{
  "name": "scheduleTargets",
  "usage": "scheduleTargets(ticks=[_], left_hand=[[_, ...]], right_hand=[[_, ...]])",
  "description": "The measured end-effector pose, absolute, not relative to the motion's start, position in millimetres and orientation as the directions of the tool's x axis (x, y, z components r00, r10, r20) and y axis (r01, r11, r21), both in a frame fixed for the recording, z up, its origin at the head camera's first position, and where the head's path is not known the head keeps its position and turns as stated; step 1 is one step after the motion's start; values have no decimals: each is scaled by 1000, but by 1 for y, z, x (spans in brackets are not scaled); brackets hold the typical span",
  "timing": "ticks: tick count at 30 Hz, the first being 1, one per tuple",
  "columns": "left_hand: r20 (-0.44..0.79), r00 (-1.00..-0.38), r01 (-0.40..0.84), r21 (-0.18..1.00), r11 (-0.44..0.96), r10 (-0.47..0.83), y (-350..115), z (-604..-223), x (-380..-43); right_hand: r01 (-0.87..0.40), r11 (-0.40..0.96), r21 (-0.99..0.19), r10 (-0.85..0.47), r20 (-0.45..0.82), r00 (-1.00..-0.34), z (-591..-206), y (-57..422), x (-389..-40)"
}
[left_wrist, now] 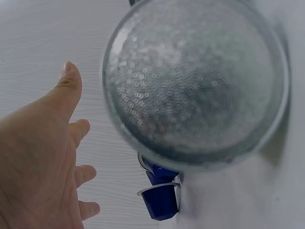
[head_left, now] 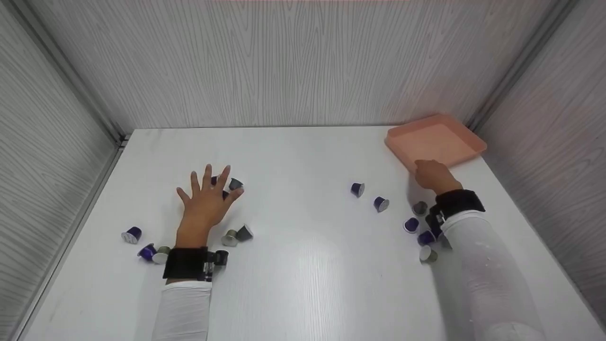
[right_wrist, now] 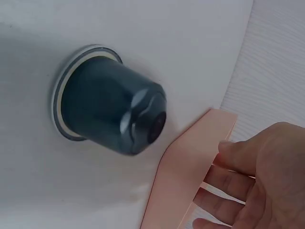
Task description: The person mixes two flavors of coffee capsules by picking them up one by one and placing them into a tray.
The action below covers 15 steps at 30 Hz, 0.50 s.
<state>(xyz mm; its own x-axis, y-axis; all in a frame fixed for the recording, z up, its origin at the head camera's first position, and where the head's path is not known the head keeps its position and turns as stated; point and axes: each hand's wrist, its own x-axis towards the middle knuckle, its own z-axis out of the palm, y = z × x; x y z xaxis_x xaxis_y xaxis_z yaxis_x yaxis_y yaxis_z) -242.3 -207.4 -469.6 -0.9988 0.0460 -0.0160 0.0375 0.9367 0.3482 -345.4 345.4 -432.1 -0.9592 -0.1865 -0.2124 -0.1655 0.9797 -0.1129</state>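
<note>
My left hand [head_left: 203, 203] has its fingers spread wide above a small group of coffee capsules, with a dark capsule [head_left: 236, 184] showing beside the thumb. In the left wrist view, that hand's palm [left_wrist: 38, 167] holds nothing, and two blue capsules [left_wrist: 161, 201] lie beyond it. My right hand [head_left: 435, 175] grips the near rim of a shallow peach tray [head_left: 400, 150], thumb outside the wall. The right wrist view shows the thumb [right_wrist: 228, 150] on the tray wall [right_wrist: 186, 162] and the fingers over its edge. A dark teal capsule [right_wrist: 109, 102] stands nearby.
Two capsules [head_left: 358, 189] lie right of the middle of the white table [head_left: 303, 265]. Others are near the right wrist, including a purple capsule [head_left: 411, 225]. More, among them a blue capsule [head_left: 132, 235], lie around the left forearm. Grained panels [head_left: 284, 66] enclose the back and sides.
</note>
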Motion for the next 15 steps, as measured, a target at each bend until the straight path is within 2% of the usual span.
scheduleTargets(ticks=[10,15], left_hand=[[-21,-998,41,352,935,51,-205,-466,-245],[-24,-998,48,351,935,60,-205,-468,-247]], right_hand=[[-239,964,-112,-254,-146,-956,-436,330,-349],[-239,962,-135,-259,-160,-953,-438,320,-348]])
